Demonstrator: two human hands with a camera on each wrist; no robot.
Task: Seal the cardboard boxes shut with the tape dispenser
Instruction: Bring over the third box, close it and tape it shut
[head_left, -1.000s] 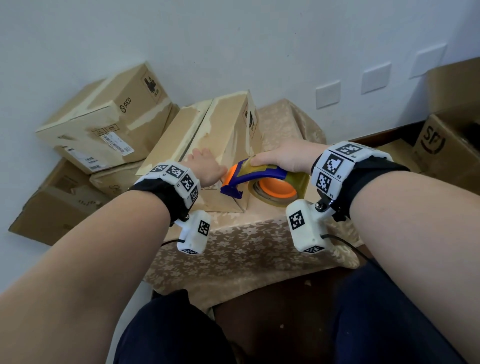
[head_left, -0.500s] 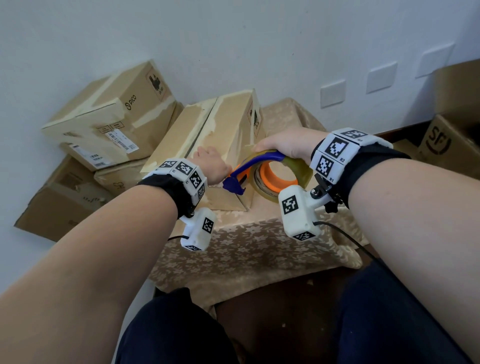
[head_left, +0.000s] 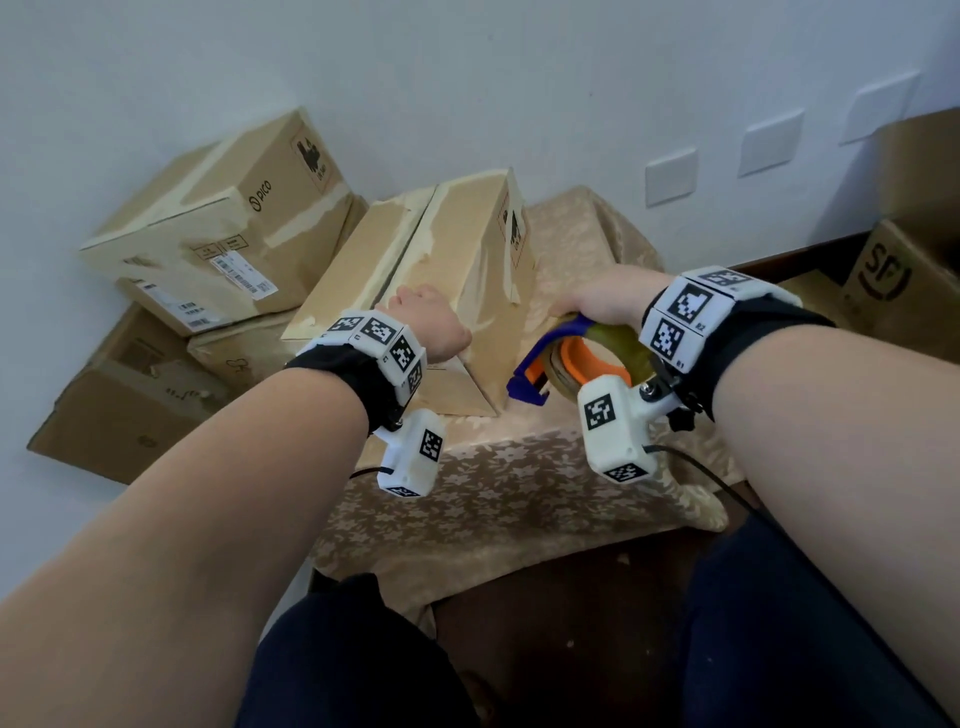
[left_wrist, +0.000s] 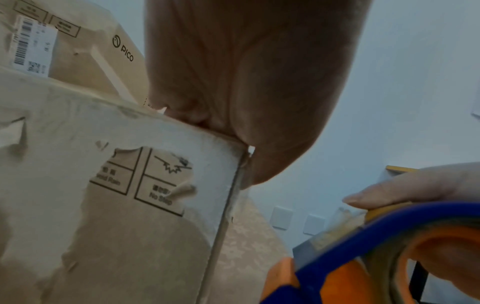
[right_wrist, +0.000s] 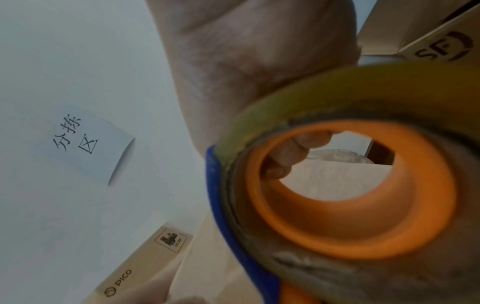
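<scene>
Head view: left hand (head_left: 434, 330) presses flat on the cardboard box (head_left: 415, 260), while right hand (head_left: 605, 299) grips the tape dispenser (head_left: 571, 358) just beside it.

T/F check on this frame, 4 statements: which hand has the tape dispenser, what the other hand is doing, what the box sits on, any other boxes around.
1. The right hand grips the tape dispenser. True.
2. The left hand hangs free, touching nothing. False: it rests on the cardboard box.
3. That box sits on a patterned cloth. True.
4. No other boxes are around. False: a PICO-marked box lies to the left, an SF-marked box to the right.
</scene>
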